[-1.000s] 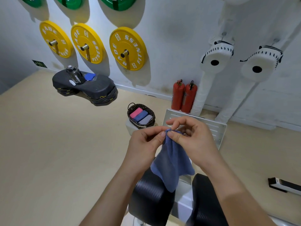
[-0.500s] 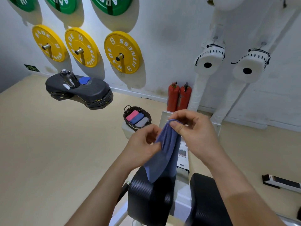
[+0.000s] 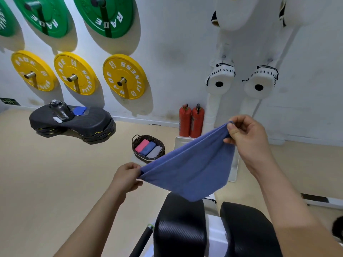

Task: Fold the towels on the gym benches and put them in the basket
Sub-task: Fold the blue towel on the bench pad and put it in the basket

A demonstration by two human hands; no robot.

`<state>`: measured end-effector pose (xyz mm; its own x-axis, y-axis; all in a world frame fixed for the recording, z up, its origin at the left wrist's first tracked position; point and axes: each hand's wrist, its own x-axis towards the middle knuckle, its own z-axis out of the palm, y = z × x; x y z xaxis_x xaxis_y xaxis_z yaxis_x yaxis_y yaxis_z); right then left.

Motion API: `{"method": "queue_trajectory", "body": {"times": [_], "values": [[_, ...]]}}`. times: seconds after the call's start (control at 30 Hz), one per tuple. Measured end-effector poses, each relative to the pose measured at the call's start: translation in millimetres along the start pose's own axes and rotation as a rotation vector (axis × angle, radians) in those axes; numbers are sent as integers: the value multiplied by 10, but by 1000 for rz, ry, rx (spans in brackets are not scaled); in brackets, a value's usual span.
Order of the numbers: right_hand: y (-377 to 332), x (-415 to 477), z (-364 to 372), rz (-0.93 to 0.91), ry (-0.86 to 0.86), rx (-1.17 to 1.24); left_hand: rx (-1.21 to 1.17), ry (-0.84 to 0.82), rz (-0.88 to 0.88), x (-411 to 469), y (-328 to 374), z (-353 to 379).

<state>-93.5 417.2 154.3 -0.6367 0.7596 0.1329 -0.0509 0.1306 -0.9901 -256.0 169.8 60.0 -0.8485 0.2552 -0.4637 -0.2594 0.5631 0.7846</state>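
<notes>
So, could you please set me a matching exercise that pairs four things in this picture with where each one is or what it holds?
Things:
1. blue towel
2. basket
3. dark bottle
4. red fire extinguishers

Places or states:
A. standing against the white wall
B. on the black platform
C. stretched between the left hand and the right hand
D. holding three folded towels

Pairs: 1-C, 2-D, 3-B, 4-A.
</notes>
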Motion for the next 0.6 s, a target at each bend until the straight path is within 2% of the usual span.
{"method": "queue_trajectory", "body": {"times": [0.1,0.23,0.33,0.4,0.5,0.6], "values": [[77,52,-102,40,-8,-61,-119,-104,-25,100,194,-244],[275,135,-306,117,-85,-249,159,-162,51,292,463,-337],[520,262,-463,178,-185,-515,203,-156,97,443,667,-217],[706,370,-529,166,-197,-665,123,-122,112,560,754,-78],[919,573,-594,71,-103,-776,-45,-75,86,706,852,168],[1001,785,-652,27,38,-706,-216,-59,66,835,957,389]]}}
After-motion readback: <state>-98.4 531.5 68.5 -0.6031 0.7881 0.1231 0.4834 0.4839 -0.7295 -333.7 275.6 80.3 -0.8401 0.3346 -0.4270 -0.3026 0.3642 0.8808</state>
